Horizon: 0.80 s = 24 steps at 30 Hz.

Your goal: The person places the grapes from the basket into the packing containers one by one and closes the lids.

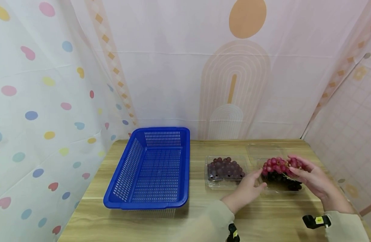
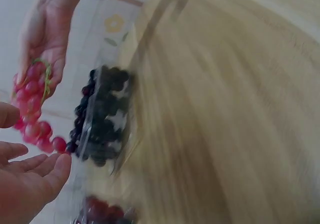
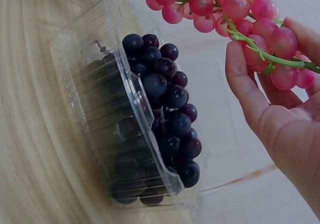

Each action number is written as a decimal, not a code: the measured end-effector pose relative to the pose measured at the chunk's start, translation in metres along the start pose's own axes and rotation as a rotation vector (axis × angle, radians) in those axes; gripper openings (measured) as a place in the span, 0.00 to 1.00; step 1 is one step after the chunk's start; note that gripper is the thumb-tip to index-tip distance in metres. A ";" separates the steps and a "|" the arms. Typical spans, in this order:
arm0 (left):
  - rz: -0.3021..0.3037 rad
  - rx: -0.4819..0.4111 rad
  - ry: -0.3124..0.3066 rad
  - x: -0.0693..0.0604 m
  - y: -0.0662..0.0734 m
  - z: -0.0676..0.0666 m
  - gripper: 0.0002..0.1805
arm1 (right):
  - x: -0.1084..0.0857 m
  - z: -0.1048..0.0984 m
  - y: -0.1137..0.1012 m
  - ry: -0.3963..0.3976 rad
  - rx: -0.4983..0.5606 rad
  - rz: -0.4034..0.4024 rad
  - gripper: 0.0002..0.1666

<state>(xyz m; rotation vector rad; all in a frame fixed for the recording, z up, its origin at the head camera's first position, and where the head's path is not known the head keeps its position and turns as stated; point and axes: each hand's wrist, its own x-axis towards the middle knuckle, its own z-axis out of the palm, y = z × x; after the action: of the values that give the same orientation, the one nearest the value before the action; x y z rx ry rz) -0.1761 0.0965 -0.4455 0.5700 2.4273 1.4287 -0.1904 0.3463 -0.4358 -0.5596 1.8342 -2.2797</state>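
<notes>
My right hand (image 1: 316, 180) holds a bunch of pink-red grapes (image 1: 275, 165) by its stem end, fingers and thumb around it. In the right wrist view, its green stem (image 3: 257, 49) runs toward the palm. Below the bunch, dark purple grapes (image 3: 167, 104) fill an open clear plastic clamshell box (image 3: 142, 111). My left hand (image 1: 246, 189) is at the bunch's other end, fingers extended and slightly spread. Its fingertips (image 2: 61, 163) come close to the lowest pink grapes; whether they touch cannot be told.
To the left of the hands stands a second clear box (image 1: 210, 183) of reddish-purple grapes (image 1: 224, 168). Farther left, a blue plastic basket (image 1: 185, 168) with slotted walls sits on the wooden table (image 1: 137, 223). Patterned curtains (image 1: 173, 67) hang behind and at both sides.
</notes>
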 end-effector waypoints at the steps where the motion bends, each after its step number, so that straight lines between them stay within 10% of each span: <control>1: 0.001 0.021 -0.008 0.000 0.001 0.003 0.31 | 0.000 -0.001 0.000 0.000 -0.002 0.003 0.28; 13: -0.018 0.173 0.021 -0.010 0.000 0.026 0.34 | -0.007 -0.009 0.007 -0.015 0.028 0.002 0.29; 24: -0.199 -0.172 0.012 -0.013 -0.002 0.039 0.38 | -0.012 -0.010 0.013 -0.006 -0.036 0.073 0.28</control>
<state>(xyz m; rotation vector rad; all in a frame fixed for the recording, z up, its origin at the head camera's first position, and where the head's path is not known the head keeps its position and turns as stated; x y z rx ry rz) -0.1484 0.1196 -0.4652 0.2732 2.2663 1.5384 -0.1851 0.3568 -0.4525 -0.4954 1.8646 -2.2003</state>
